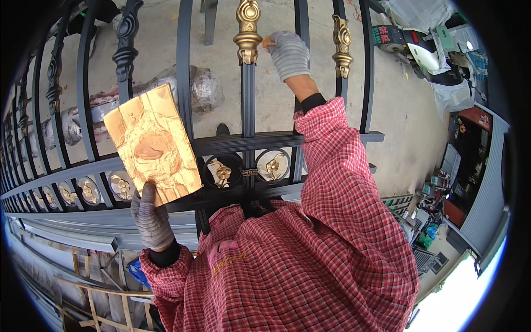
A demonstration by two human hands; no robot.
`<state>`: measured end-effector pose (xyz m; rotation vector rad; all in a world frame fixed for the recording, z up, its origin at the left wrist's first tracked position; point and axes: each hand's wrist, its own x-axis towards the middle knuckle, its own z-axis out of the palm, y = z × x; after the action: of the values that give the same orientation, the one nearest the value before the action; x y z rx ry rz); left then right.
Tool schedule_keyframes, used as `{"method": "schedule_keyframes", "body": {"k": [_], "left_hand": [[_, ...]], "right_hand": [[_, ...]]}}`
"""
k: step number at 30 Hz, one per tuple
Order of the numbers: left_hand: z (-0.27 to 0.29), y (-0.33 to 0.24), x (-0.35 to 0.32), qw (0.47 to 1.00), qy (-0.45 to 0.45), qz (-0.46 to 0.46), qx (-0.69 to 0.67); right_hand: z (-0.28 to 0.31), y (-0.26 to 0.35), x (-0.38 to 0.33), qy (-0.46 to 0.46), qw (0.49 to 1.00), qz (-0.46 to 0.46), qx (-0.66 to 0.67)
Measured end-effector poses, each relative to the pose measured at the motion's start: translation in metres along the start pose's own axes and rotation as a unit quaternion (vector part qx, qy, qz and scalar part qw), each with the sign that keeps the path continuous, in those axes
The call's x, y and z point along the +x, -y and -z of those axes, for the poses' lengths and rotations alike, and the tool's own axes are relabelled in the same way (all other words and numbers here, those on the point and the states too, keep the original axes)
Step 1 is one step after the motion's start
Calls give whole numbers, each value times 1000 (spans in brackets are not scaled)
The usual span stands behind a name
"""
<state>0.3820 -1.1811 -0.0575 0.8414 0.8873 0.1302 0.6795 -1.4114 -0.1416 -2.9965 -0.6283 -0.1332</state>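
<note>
My left hand (151,219), in a grey striped glove, grips the lower edge of a flat rectangular board (174,130). Gold paint covers the board, with a darker wet-looking patch in its middle. My right hand (290,55), gloved the same way, is closed around a small gold-stained pad (269,42), perhaps a sponge; most of it is hidden by the fingers. The pad is right beside a gold ornamental collar (247,41) on an upright fence bar; whether they touch I cannot tell. Another gold collar (342,47) stands to the right, while a dark unpainted-looking collar (126,47) is at left.
The dark metal fence's rail (221,145) crosses in front of my body. Below it are rings with gold flowers (223,172). Plastic-wrapped bundles (206,88) lie on the concrete floor beyond. A scooter (423,52) stands at far right, metal profiles (72,235) at lower left.
</note>
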Motion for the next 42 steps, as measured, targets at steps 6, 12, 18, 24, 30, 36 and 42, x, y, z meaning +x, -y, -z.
{"method": "schedule_keyframes", "body": {"k": [6,12,18,24,30,36,42], "left_hand": [[12,13,5,997,-22,43,58],[8,13,-6,1000,-16,3,-10],[23,12,-13,999,-23,-22,-26],[26,13,-23,999,-34,-27,-24],[34,17,-15,998,0,-8,-66],[19,18,-18,997,5,2,-83],[9,14,-33,997,10,-14,-78]], "right_hand": [[16,31,-10,-39,985,144,90],[30,77,12,197,934,231,-190],[18,39,40,239,945,222,0],[27,68,31,226,899,319,-198],[76,28,24,106,972,137,160],[56,56,-45,252,453,-167,838],[56,67,-72,246,293,-221,897]]}}
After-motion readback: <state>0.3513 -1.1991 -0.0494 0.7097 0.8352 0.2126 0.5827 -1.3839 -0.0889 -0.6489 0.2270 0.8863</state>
